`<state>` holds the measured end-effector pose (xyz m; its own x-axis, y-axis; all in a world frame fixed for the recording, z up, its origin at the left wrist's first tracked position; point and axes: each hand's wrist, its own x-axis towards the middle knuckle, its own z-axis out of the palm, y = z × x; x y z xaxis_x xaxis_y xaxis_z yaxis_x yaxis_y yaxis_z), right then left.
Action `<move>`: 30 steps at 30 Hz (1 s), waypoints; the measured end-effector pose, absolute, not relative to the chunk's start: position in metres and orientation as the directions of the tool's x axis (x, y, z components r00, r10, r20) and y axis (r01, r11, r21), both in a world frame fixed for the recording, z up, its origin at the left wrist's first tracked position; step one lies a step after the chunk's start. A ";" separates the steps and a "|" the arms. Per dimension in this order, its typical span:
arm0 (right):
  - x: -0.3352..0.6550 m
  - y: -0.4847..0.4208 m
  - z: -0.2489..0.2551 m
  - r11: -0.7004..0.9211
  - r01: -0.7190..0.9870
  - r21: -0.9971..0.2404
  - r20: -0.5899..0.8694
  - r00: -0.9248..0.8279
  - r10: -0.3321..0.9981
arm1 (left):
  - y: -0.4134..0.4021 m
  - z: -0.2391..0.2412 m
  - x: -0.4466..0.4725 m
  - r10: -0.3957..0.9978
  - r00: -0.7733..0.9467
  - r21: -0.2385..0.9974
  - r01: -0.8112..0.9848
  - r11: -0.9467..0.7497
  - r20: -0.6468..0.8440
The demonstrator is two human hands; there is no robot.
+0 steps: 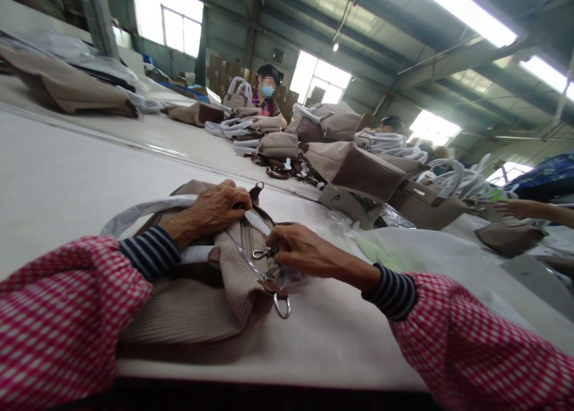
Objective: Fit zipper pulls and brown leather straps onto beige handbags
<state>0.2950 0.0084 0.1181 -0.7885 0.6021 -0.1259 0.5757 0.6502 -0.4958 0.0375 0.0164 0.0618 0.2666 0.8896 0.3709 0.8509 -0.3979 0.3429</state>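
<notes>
Bag (179,312) lying right before me on the table (341,345), my right hand (298,249) pinching the clip (260,253) by the zip (244,254); my left hand (215,206) curls beside the white tag (257,222), grip unclear; beyond, more bags (354,163) heaped up.

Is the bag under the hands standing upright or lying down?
Lying down: the bag sprawls on the white table, one wrapped handle flopped sideways.

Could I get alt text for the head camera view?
A person's left hand and right hand work around the zip of a beige ribbed handbag on a white table, the right beside a metal clasp. Beyond, more beige bags lie heaped, with a masked person behind.
</notes>
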 end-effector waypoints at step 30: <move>0.257 0.040 0.075 0.712 0.530 -0.460 0.326 -0.645 0.691 | 0.013 0.071 0.037 0.925 0.184 0.520 0.783 -0.342 0.332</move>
